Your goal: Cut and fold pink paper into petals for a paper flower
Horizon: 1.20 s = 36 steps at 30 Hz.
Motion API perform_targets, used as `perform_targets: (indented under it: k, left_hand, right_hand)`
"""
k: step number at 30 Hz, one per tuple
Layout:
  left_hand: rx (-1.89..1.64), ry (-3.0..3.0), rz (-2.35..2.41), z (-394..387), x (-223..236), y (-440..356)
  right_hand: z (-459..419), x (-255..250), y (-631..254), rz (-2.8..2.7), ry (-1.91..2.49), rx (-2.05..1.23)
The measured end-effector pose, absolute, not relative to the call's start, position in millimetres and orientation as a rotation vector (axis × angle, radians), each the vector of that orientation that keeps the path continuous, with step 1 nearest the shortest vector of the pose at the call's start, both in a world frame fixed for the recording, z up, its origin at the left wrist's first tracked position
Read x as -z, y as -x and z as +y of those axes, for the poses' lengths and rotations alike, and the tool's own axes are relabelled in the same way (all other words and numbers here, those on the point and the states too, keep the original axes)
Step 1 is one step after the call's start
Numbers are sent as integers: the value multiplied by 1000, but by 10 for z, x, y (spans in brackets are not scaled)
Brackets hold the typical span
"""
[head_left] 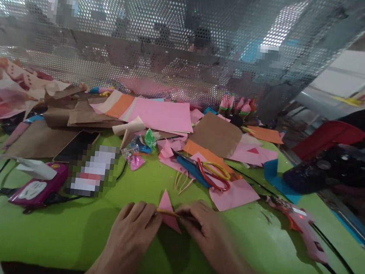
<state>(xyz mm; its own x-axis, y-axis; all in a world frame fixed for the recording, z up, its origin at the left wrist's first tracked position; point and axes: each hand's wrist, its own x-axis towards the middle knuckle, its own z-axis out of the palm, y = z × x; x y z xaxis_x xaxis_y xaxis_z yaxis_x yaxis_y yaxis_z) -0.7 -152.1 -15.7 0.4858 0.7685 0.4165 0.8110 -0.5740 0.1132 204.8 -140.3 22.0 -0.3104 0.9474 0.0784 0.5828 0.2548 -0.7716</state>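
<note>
A pointed pink paper triangle (166,202) lies between my hands near the front of the green table (106,251). Across it runs a thin tan strip (167,213); whether it is paper or a band is not clear. My left hand (136,226) is closed on the strip's left end, thumb and fingers together. At the other end my right hand (203,227) pinches the strip, its fingertips partly hidden and slightly blurred. Red-and-yellow-handled scissors (211,174) lie behind the hands.
A pink glue gun (305,234) with a black cord lies at right. At left are a purple power strip (40,189) and a phone (77,146). Pink sheets (162,113) and brown paper (217,134) pile up before a perforated metal screen (129,56).
</note>
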Motion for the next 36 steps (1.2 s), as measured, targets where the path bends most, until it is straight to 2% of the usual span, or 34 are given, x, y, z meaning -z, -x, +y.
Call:
perform_targets:
  k: [18, 27, 36]
  left_hand:
    - [734, 2740, -1413, -1466, 143, 14]
    - [767, 2711, -1414, -1464, 169, 0]
    - [659, 2666, -1462, -1509, 121, 3]
  right_hand:
    - [-1415, -275, -2085, -2342, 1309, -746]
    - [-1454, -294, -2175, -2395, 1315, -792]
    - [-1412, -242, -2153, -2399, 1355, -717]
